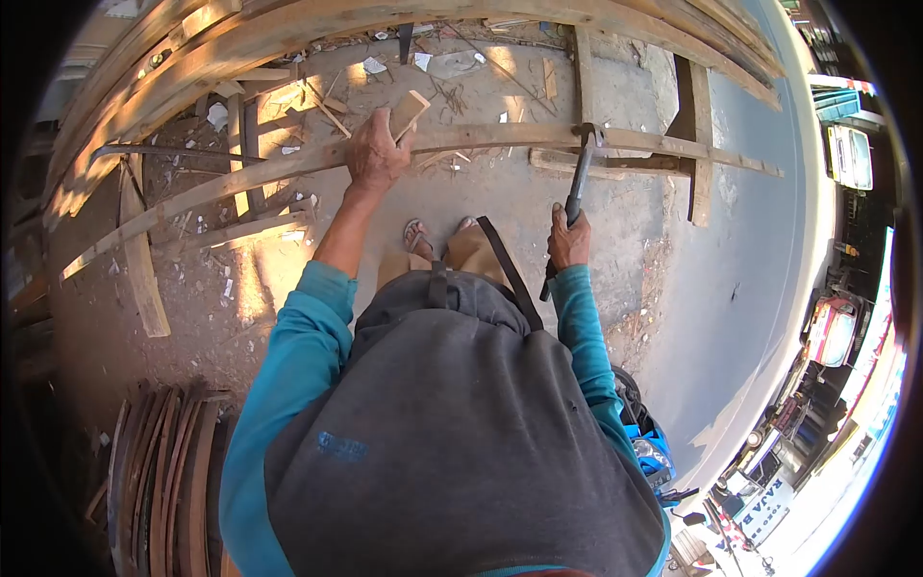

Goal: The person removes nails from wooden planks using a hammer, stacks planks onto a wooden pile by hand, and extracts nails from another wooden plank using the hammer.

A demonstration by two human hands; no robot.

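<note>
In my right hand point(569, 237) is the dark handle of a hammer point(580, 178). The hammer's head is at a long wooden beam point(481, 137) that runs across in front of me; whether it touches the wood I cannot tell. My left hand point(378, 154) is closed around a short wooden block point(411, 113), just at the same beam. The beam rests across upright and crossing timbers, among them a post point(701, 144) on the right and a slanting board point(144, 279) on the left.
Stacked long planks point(385, 24) lie beyond the beam. A metal bar point(183, 150) sticks out at left. Several boards point(159, 481) stand bundled at lower left. Wood scraps point(548, 79) litter the ground. A blue bag-like object point(654, 457) is at my right side, with a road point(740, 288) beyond.
</note>
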